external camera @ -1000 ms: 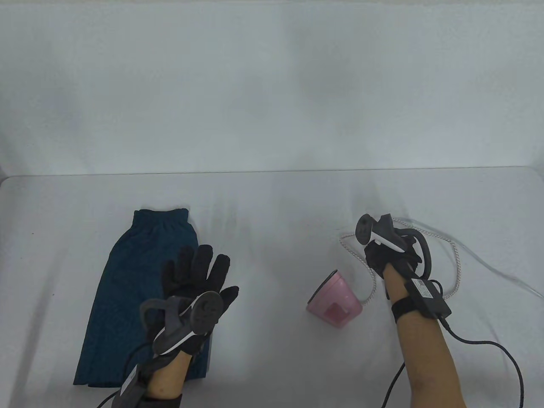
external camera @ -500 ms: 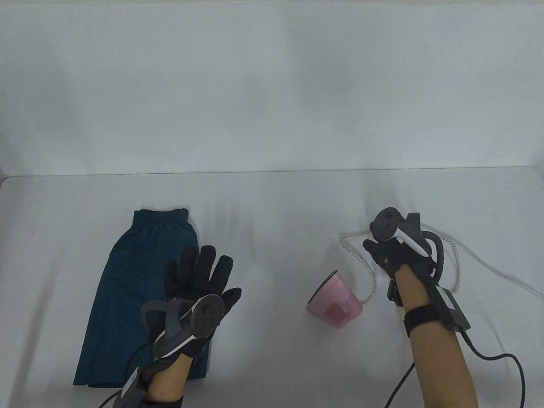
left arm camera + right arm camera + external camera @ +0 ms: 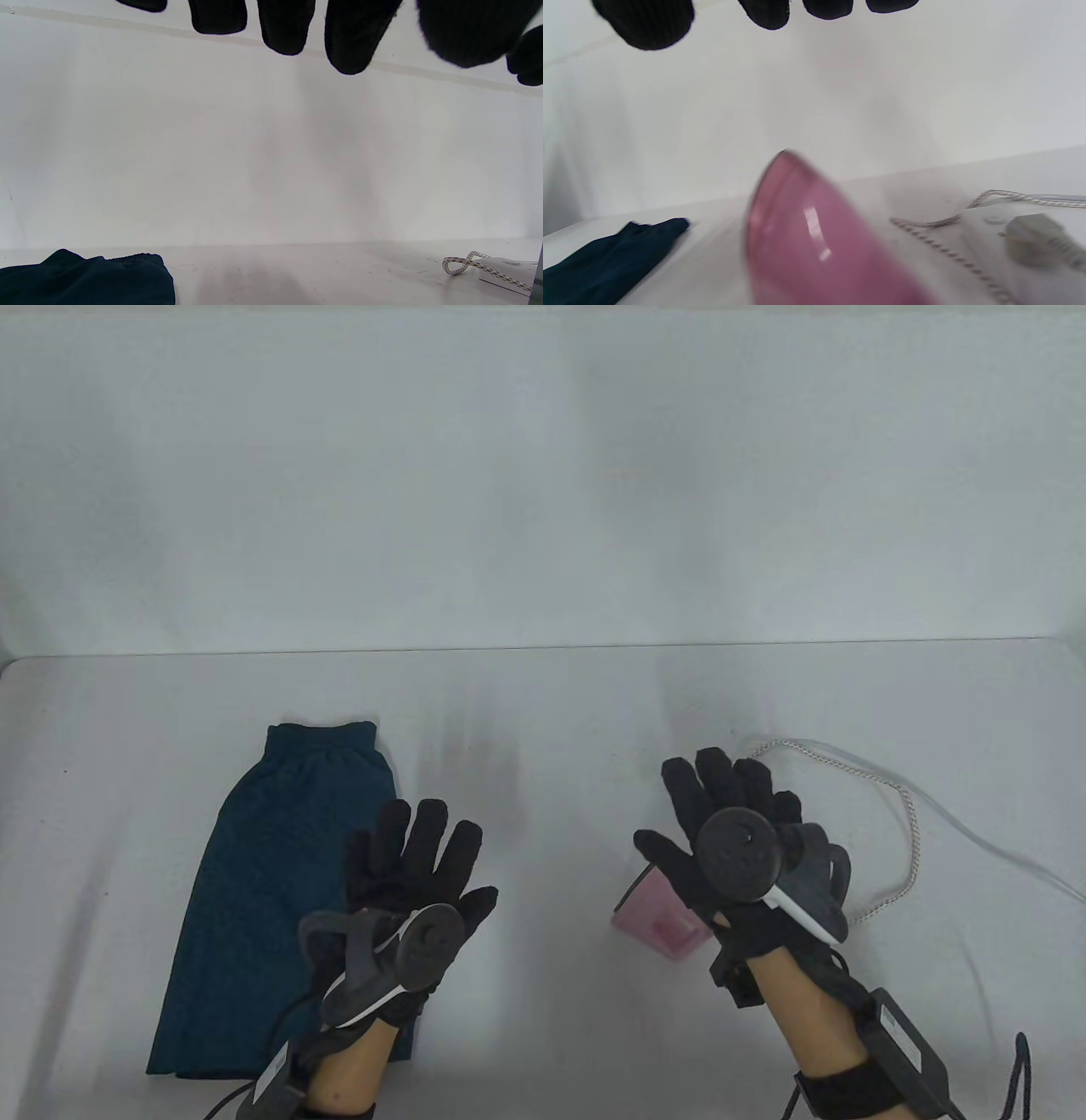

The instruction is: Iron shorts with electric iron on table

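Observation:
Dark teal shorts [image 3: 271, 882] lie folded flat on the left of the white table [image 3: 543, 704]; they also show in the left wrist view [image 3: 85, 277] and the right wrist view [image 3: 606, 254]. A pink electric iron [image 3: 657, 912] stands right of centre, close up in the right wrist view [image 3: 814, 241]. My left hand [image 3: 420, 861] hovers open, fingers spread, over the shorts' right edge. My right hand [image 3: 721, 823] is open with fingers spread just above the iron, holding nothing.
The iron's braided cord [image 3: 899, 823] loops on the table to the right, with a white cable [image 3: 1010, 857] running off the right edge. The cord also shows in the left wrist view [image 3: 471, 262]. A white backdrop [image 3: 543, 475] rises behind the table.
My right hand has moved from the cord loop left and towards the front, and has opened over the iron. My left hand has drifted slightly right.

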